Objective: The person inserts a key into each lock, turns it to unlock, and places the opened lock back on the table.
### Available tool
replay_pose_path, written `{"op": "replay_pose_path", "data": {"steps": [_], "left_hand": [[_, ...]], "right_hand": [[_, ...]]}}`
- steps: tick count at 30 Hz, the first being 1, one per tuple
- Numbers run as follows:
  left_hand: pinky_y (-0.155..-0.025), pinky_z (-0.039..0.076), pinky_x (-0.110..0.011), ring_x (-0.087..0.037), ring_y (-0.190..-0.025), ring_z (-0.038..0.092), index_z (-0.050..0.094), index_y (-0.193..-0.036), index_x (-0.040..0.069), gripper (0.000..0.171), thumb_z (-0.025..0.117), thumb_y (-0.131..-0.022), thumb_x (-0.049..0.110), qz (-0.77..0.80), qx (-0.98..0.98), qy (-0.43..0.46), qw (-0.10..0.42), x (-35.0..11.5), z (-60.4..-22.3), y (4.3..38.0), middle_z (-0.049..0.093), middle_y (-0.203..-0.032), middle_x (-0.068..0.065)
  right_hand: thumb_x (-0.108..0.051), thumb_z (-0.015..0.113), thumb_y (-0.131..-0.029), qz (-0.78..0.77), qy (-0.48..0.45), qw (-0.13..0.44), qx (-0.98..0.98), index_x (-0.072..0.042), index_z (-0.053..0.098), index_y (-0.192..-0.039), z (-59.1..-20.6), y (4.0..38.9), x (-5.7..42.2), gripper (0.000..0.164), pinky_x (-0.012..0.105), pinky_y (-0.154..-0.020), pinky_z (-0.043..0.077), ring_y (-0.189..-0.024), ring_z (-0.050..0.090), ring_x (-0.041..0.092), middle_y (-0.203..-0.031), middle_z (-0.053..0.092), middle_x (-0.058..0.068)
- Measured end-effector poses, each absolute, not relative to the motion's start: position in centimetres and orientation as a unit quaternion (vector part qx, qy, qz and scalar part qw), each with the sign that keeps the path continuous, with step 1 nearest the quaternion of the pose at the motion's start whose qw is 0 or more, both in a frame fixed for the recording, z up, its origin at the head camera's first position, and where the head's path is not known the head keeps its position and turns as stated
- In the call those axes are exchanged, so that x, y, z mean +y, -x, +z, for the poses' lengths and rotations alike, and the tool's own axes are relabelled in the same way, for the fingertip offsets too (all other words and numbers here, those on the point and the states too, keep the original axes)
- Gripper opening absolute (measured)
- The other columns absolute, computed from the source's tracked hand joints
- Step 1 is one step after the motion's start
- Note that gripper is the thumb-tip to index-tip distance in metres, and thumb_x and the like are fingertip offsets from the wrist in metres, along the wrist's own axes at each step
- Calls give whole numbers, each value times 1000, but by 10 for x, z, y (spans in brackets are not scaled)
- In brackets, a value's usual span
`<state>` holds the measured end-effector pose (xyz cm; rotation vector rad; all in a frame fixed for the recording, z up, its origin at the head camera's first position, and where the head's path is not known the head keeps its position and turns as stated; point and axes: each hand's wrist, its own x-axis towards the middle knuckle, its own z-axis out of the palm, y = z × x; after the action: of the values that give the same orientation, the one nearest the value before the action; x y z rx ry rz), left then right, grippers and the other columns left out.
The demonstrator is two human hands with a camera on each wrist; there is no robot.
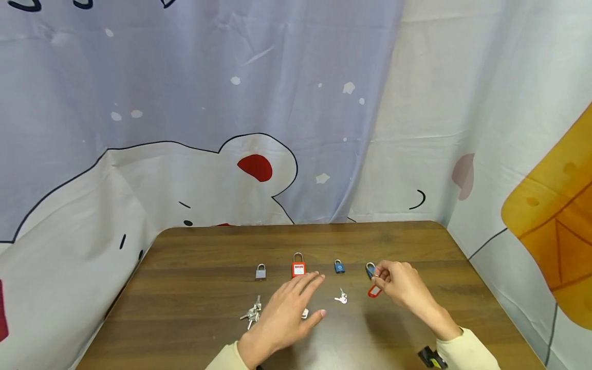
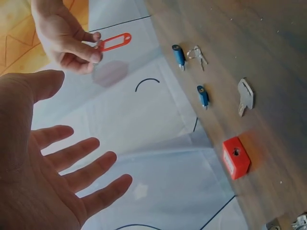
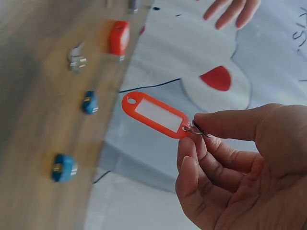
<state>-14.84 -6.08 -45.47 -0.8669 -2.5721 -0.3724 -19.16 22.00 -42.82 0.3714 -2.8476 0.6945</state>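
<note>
My right hand [image 1: 403, 285] is raised over the right part of the table, pinching the metal ring of a red key tag [image 3: 156, 115] between thumb and fingers. The tag has a white label window and sticks out from the fingertips. In the head view a blue padlock [image 1: 370, 270] shows partly behind those fingers. My left hand [image 1: 288, 314] hovers with spread fingers, holding nothing. It overlaps the lower edge of a red padlock [image 1: 298, 268] in the head view and partly hides a silver key [image 1: 305, 313]. Small keys [image 1: 341, 296] lie between the hands.
Along the back of the wooden table [image 1: 203, 257] stand a grey padlock [image 1: 261, 273] and another blue padlock [image 1: 339, 266]. A bunch of silver keys [image 1: 252, 313] lies left of my left hand. Behind the table hangs a printed curtain [image 1: 208, 92].
</note>
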Motion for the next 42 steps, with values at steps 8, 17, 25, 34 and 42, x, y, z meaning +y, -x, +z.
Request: {"op": "replay_pose_path", "data": {"steps": [8, 17, 25, 34, 42], "left_hand": [[-95, 48, -38, -15, -123, 51, 33, -143, 26, 65, 57, -86, 47, -156, -916, 296, 221, -66, -447, 150, 48, -138, 6], [-97, 47, -32, -9, -122, 51, 41, -139, 22, 58, 56, -88, 46, -201, -902, 298, 241, -72, -437, 154, 51, -134, 10], [-96, 46, -28, -1, -117, 51, 40, -139, 25, 57, 57, -88, 45, -251, -895, 296, 221, -73, -426, 154, 52, -130, 13], [-98, 46, -31, -5, -122, 51, 42, -137, 27, 54, 56, -89, 47, -287, -892, 282, 208, -74, -423, 151, 53, -132, 12], [-92, 50, -31, -4, -112, 57, 43, -134, 29, 49, 58, -89, 42, -350, -870, 280, 207, -75, -417, 148, 58, -125, 11]], "right_hand": [[-16, 74, -76, 226, -171, 131, -950, -20, 62, -75, -401, 183, 206, 12, 17, -55, 39, -56, 47, -6, -61, 57, -15], [-19, 74, -76, 219, -201, 146, -944, -22, 62, -75, -379, 175, 192, 13, 17, -56, 39, -55, 47, -8, -60, 56, -19], [-18, 75, -76, 224, -231, 155, -934, -22, 63, -75, -366, 175, 176, 13, 17, -57, 39, -57, 47, -8, -61, 56, -18], [-16, 76, -74, 229, -279, 164, -918, -22, 63, -75, -353, 170, 159, 14, 15, -55, 41, -58, 50, -8, -62, 58, -18], [-14, 75, -75, 224, -313, 167, -908, -19, 65, -78, -347, 164, 149, 12, 14, -56, 43, -60, 51, -7, -67, 61, -16]]}}
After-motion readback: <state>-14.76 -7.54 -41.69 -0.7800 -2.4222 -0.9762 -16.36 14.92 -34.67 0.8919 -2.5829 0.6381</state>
